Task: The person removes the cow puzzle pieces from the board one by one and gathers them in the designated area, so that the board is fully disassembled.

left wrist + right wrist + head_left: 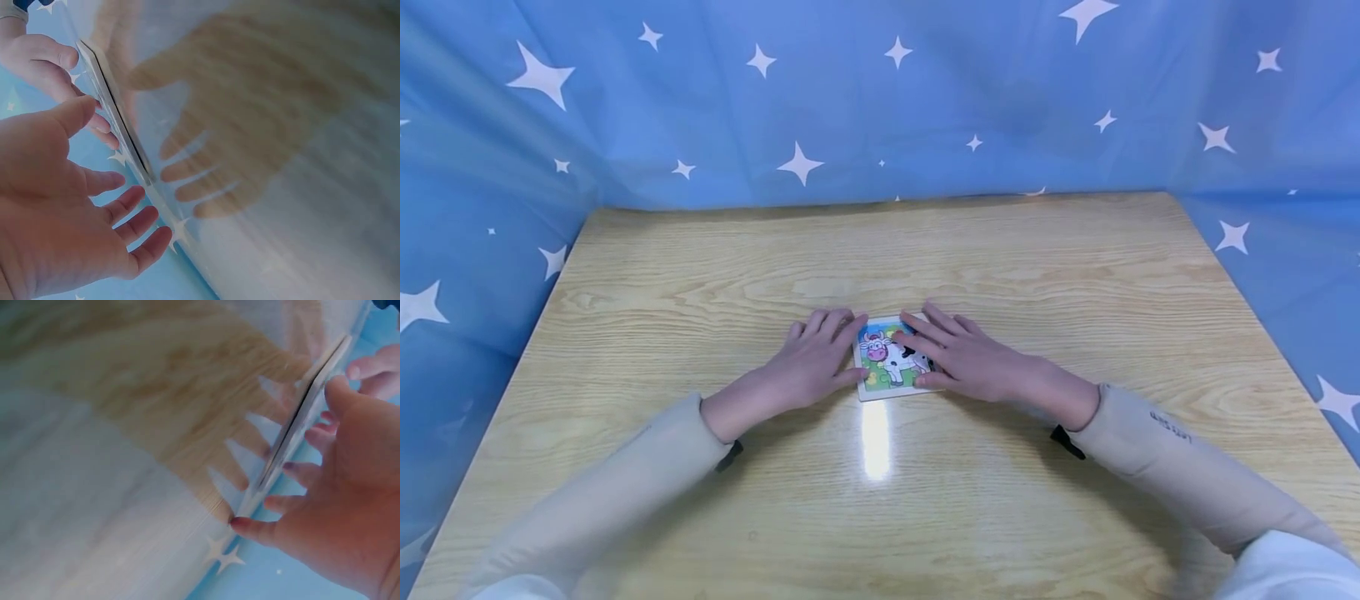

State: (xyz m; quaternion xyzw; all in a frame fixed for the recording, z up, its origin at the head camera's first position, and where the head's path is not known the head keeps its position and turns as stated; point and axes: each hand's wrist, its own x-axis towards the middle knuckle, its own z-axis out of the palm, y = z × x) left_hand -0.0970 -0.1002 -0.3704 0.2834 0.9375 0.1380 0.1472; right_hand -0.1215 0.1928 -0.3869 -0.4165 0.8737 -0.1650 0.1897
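Observation:
A small jigsaw puzzle [891, 357] with a cartoon cow on green and blue lies flat on the table, inside a pale frame. At its left edge is my left hand [812, 363], thumb and index finger touching the border, the other fingers loosely spread. My right hand [970, 360] rests over the right side with extended fingers on the picture, hiding part of the cow. In the left wrist view, the puzzle [119, 112] appears edge-on beside the relaxed left hand [69, 206]. From the right wrist, the puzzle's thin edge [309, 403] runs past the spread right hand [356, 481].
The glossy wood-grain table [880, 517] reflects a bright light spot below the puzzle and mirrors the hands in both wrist views. Blue cloth [880, 100] with white stars hangs behind the table and along its sides.

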